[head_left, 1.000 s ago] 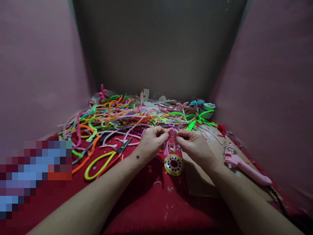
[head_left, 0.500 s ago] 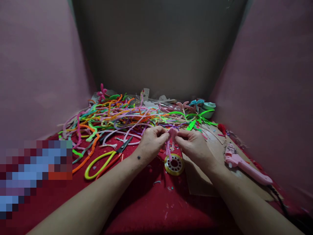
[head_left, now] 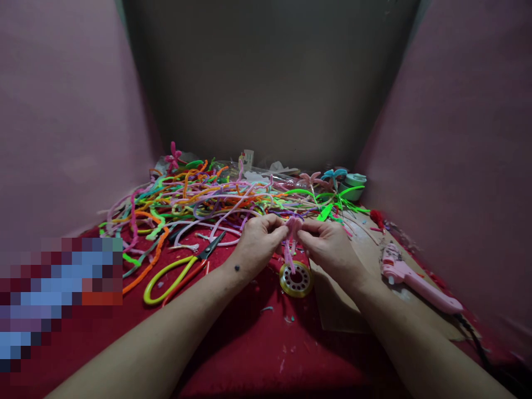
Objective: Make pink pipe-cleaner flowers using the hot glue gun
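Between my two hands is a bunch of pink pipe cleaners (head_left: 294, 226), its loose ends hanging down. My left hand (head_left: 260, 244) pinches its left side with thumb and forefinger. On the opposite side, the fingertips of my right hand (head_left: 328, 246) are closed on the same bunch. Right below the hanging ends lies a yellow-rimmed spool (head_left: 296, 279) with a ring of holes. Scissors (head_left: 178, 271) with yellow and red handles rest left of my left wrist.
A tangle of colourful pipe cleaners (head_left: 199, 194) spreads across the back. At right, a pink glue gun (head_left: 419, 282) lies on a cardboard sheet (head_left: 344, 305) over red cloth (head_left: 257, 354). Pipe-cleaner flowers (head_left: 333, 176) and a mint-green roll (head_left: 354, 186) sit behind. Walls enclose three sides.
The hanging pink ends have shifted slightly to the right above the spool. Both hands keep their pinch in nearly the same place.
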### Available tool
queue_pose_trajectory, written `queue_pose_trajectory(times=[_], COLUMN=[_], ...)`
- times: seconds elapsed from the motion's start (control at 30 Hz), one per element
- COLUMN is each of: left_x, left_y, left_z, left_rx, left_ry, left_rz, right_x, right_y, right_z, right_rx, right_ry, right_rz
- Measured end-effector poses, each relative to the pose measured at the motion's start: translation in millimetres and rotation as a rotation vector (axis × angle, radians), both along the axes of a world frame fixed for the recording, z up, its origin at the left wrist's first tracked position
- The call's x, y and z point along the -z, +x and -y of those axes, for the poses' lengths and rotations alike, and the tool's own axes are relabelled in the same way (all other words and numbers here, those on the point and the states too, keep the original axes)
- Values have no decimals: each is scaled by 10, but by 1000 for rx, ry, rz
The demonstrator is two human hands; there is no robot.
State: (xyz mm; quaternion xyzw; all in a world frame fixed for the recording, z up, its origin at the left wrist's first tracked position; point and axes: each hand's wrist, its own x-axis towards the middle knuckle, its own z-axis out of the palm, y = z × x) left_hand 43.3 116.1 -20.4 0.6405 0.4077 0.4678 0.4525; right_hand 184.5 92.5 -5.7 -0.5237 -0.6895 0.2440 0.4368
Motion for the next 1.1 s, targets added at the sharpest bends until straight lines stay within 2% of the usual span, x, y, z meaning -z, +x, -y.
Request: queue_pose_trajectory(times=[0.6, 0.7, 0.9, 1.1], left_x=[-88, -91, -90, -67], left_y=[19, 20, 8, 8], left_z=[72, 71, 60, 57], left_rx=[-26, -31, -54, -70], left_ry=[-89, -98, -105, -59], left_rz=[-10, 4, 41, 64], right_x=[-2, -21, 60, 164], right_y=[-19, -39, -1, 17], right_z=[-13, -3, -8, 4], right_rx=[3, -1, -171, -248], right_ry=[39, 19, -233, -445], right_rz=[28, -31, -466, -493])
